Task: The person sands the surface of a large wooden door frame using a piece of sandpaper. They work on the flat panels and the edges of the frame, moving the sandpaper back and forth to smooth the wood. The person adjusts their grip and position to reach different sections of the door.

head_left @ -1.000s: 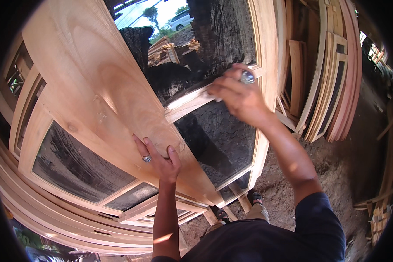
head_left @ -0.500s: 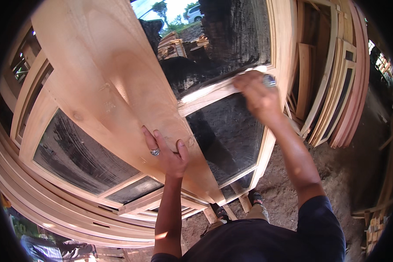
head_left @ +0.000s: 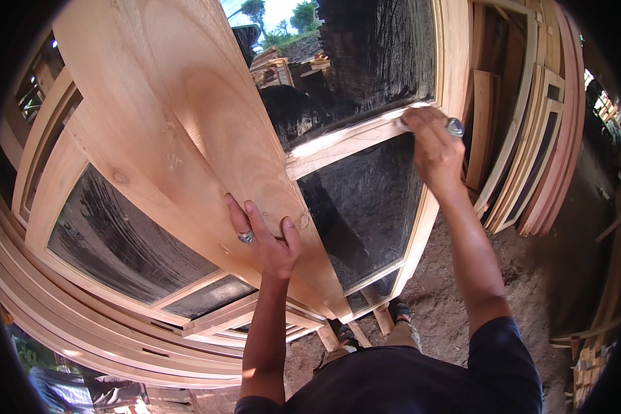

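My left hand (head_left: 272,245) lies on the broad pale wooden panel (head_left: 165,124) of a door, fingers apart, a ring on one finger. At the right end of the wooden crossbar (head_left: 352,143), where it meets the side rail, my right hand (head_left: 436,141) presses down with bent fingers. A small pale bit shows at its fingertips; what it is, I cannot make out. A large ring sits on this hand. Above the crossbar is a dark, smeared glass pane (head_left: 379,55); below it lies another dark pane (head_left: 359,207).
On the left, a second wooden frame with a smeared pane (head_left: 124,241) leans among stacked frames (head_left: 83,338). More wooden frames (head_left: 524,152) stand upright at the right. My feet are on bare earth (head_left: 455,276), beside wooden strips under the door.
My right hand has slid right along the crossbar to its end at the side rail. My left hand stays on the panel. The view has shifted slightly.
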A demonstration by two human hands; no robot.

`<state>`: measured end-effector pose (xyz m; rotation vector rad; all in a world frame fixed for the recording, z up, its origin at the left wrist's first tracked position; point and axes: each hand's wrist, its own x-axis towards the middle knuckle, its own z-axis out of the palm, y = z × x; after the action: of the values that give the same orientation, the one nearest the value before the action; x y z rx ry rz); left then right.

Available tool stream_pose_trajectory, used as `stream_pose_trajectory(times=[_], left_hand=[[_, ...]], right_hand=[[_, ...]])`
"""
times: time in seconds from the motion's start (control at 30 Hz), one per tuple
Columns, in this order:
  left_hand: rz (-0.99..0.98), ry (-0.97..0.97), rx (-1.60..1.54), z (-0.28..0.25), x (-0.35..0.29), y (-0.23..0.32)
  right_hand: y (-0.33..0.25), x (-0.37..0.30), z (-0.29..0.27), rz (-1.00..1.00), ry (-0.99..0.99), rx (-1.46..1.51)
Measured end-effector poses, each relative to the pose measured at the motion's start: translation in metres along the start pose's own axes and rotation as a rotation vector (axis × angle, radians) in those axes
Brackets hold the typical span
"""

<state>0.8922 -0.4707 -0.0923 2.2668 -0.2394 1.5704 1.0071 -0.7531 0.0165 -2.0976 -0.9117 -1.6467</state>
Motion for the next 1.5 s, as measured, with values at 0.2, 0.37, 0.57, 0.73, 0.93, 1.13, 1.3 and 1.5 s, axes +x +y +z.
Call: stream_pose_trajectory(times=[0.2,0.37,0.57,0.73,0.93,1.13,1.3,1.5], left_hand=[[-0.005,-0.006,-0.003,-0.003,-0.004,-0.006],[-0.004,-0.02,-0.015,-0.002,0.001,0.001],[-0.016,-0.009,-0.018,-0.003,-0.004,-0.006],[0.004,-0.007,-0.008,-0.002,0.002,0.001],[-0.015,-0.003,-0.003,-0.001,-0.004,-0.006],[-0.013,0.034,-0.029,0.003,0.0,0.0],[-0.017,0.039,-0.01,0.002,-0.007,-0.009],[0.017,-0.027,-0.004,-0.002,0.003,0.001]], right_hand=[[-0.081,0.016,0.021,-0.087,0.015,0.198],[-0.019,-0.002,0.002,0.11,-0.01,0.019],[-0.082,0.019,0.016,-0.067,0.004,0.18],[-0.021,-0.002,0.007,0.059,0.037,0.008],[-0.1,0.024,0.022,-0.077,0.026,0.265],[-0.026,-0.001,0.012,0.099,0.048,0.049],[-0.077,0.015,0.018,0.032,-0.004,0.199],[-0.041,0.005,0.017,0.045,0.049,0.151]])
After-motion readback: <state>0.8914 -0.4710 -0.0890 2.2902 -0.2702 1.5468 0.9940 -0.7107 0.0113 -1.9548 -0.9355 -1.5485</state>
